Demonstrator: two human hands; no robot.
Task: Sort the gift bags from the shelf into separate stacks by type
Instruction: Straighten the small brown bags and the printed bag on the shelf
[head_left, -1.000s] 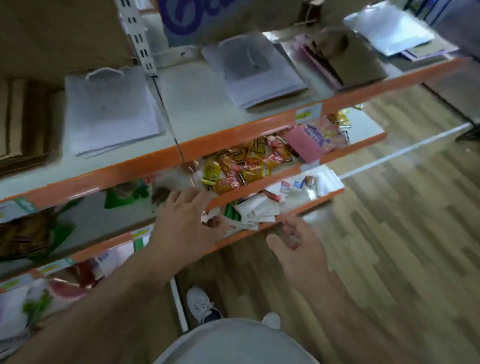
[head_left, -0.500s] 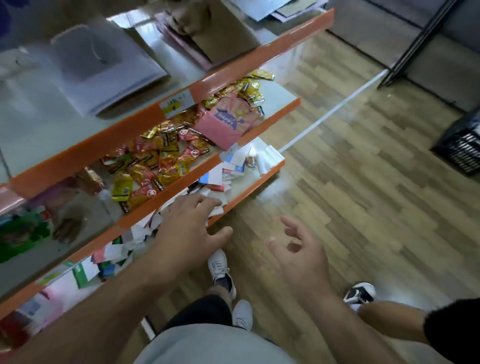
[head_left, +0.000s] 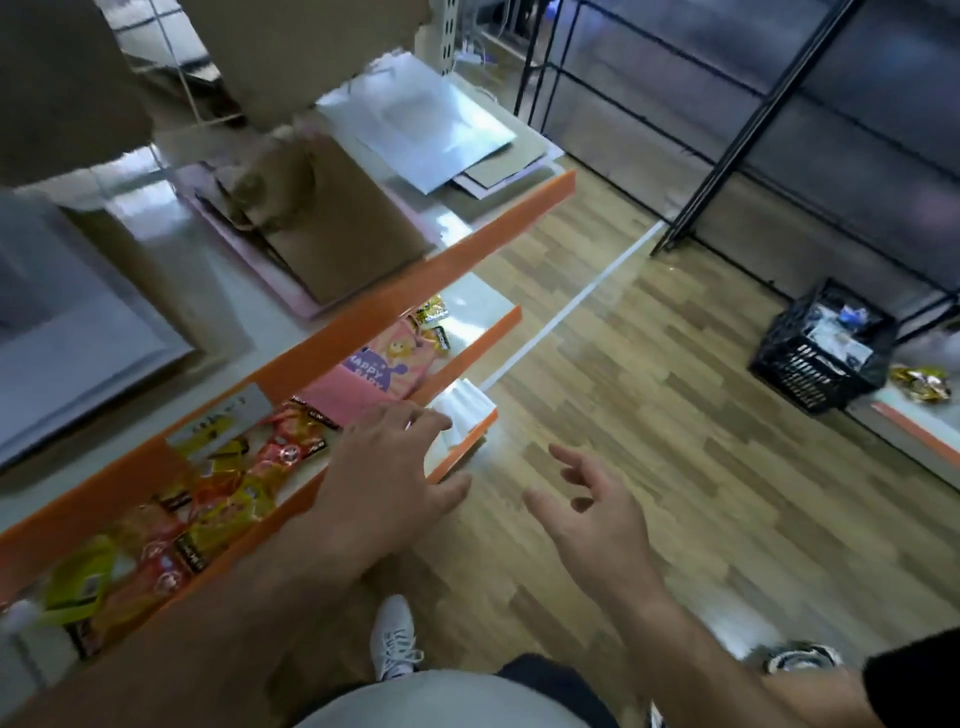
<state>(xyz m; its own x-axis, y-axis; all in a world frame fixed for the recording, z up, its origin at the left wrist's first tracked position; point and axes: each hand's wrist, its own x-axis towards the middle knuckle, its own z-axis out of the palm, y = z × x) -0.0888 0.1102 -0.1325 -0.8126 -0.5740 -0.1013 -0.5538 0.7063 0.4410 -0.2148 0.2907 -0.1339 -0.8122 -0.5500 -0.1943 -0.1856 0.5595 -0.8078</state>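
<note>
Hovering spread and empty, left hand (head_left: 387, 480) and right hand (head_left: 597, 519) seem poised to grab — brown bag (head_left: 343, 234) and white bags (head_left: 415, 124) lie flat on the top shelf (head_left: 483, 236), pink bag (head_left: 363, 374) among snacks (head_left: 234, 493) below

Top shelf, an orange-edged white metal board (head_left: 493, 231):
- A flat brown paper gift bag (head_left: 337, 234) lies on a stack of flat pink paper bags (head_left: 244, 260).
- To its right and further back, a silvery glossy gift bag (head_left: 415, 124) lies on flat cardboard sheets (head_left: 498, 171).
- Far left is a pile of pale grey paper bags (head_left: 67, 338).

Shelf below: a heap of yellow and red foil snack packets (head_left: 223, 493) sits at left, with a pink printed gift bag (head_left: 374, 369) to their right.

Lowest shelf: white folded paper packs (head_left: 465, 408) sit at its right end.

The left hand (head_left: 384, 483) is over the middle shelf's front edge. The right hand (head_left: 597, 525) is to its right, above the wood-plank floor (head_left: 649, 415).

A black plastic crate (head_left: 815, 364) stands on the floor far right, near the foot of a black metal rack (head_left: 727, 130).
</note>
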